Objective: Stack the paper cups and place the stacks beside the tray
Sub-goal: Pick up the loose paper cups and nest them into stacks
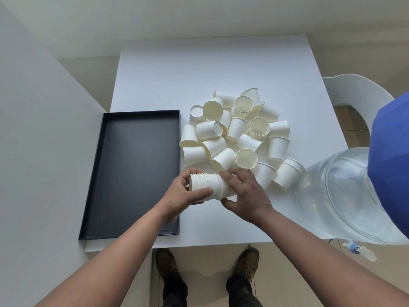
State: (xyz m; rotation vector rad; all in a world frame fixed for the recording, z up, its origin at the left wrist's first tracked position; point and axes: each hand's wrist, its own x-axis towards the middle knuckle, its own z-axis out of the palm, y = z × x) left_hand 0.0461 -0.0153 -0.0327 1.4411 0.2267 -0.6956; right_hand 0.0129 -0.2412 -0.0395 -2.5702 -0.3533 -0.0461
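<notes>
Tray: black rectangular tray (137,169) lies on the left part of the white table (199,69), its long side running away from the person.
Left hand: left hand (188,193) is curled round the rim end of the cup stack (208,188), thumb across the near side, fingers wrapped behind.
Stack: nested paper cups held sideways above the table, just right of the tray's near right edge.
Right hand: right hand (245,193) grips the stack's base end, fingers over the top, thumb beneath.
Loose cups: pile of paper cups (236,134) lies tumbled beyond the hands, right of the tray.
Far right: clear water jug (340,196) with a blue cap (391,156).
</notes>
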